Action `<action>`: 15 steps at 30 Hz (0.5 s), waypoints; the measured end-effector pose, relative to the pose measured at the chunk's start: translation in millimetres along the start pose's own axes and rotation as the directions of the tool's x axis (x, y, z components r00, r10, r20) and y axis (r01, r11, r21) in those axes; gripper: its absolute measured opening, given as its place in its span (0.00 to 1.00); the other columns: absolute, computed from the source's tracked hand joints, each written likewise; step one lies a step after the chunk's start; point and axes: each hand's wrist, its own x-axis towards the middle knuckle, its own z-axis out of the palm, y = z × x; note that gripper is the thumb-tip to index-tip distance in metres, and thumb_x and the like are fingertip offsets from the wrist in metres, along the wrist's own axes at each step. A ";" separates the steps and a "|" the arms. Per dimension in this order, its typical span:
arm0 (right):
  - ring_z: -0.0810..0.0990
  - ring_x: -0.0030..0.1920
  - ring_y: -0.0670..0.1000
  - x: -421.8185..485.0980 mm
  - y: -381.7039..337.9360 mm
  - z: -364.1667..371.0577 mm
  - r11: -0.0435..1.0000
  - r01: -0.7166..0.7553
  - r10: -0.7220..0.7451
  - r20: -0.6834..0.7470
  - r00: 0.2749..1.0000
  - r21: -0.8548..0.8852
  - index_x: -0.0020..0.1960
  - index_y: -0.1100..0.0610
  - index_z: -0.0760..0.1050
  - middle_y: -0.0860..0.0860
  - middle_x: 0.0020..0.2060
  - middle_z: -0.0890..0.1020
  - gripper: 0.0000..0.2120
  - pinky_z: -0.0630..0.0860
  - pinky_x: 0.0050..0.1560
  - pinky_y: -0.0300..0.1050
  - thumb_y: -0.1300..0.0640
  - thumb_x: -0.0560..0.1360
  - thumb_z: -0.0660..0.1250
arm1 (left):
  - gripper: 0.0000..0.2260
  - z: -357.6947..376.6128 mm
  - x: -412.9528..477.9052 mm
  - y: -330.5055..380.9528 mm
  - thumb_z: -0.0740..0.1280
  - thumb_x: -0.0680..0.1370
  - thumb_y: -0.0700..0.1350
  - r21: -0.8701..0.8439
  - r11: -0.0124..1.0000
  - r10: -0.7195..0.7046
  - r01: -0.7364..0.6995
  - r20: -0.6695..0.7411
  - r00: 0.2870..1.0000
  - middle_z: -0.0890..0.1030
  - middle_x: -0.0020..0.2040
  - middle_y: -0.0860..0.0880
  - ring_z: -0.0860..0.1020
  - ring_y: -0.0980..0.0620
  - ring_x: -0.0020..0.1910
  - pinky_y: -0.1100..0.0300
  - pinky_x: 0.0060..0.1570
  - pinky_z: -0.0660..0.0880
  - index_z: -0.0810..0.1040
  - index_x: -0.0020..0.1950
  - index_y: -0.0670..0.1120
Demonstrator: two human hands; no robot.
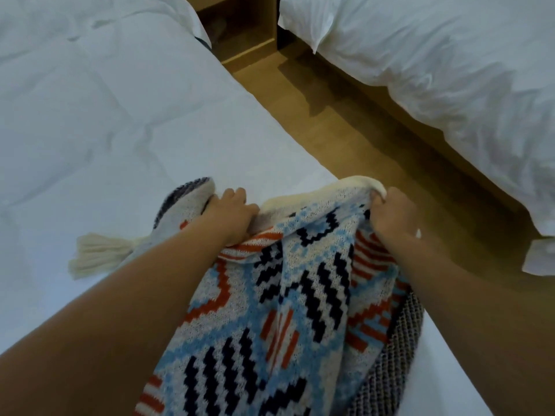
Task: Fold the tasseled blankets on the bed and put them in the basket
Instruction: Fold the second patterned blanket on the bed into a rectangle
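Note:
A knitted blanket (288, 295) patterned in light blue, orange, navy and cream hangs between my arms over the near corner of the white bed (120, 130). My left hand (231, 216) grips its upper edge on the left. My right hand (390, 214) pinches the cream top edge on the right. A cream tassel (96, 258) from the blanket lies on the sheet to the left. A darker woven fabric (393, 364) shows beneath the blanket at the lower right. No basket is in view.
A strip of wooden floor (345, 130) runs between this bed and a second bed with a rumpled white duvet (450, 70) at the right. A wooden nightstand (243, 28) stands at the top between the beds.

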 end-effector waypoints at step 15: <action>0.70 0.37 0.54 14.6 -11.1 0.2 0.993 0.103 -0.099 -0.081 0.992 0.050 0.42 0.58 0.68 0.51 0.33 0.70 0.17 0.64 0.38 0.45 0.46 0.80 0.53 | 0.05 -93.7 48.2 -34.4 0.57 0.78 0.38 -0.295 0.905 -0.417 0.305 -0.484 0.769 0.77 0.48 0.40 0.76 0.40 0.44 0.51 0.39 0.66 0.68 0.53 0.40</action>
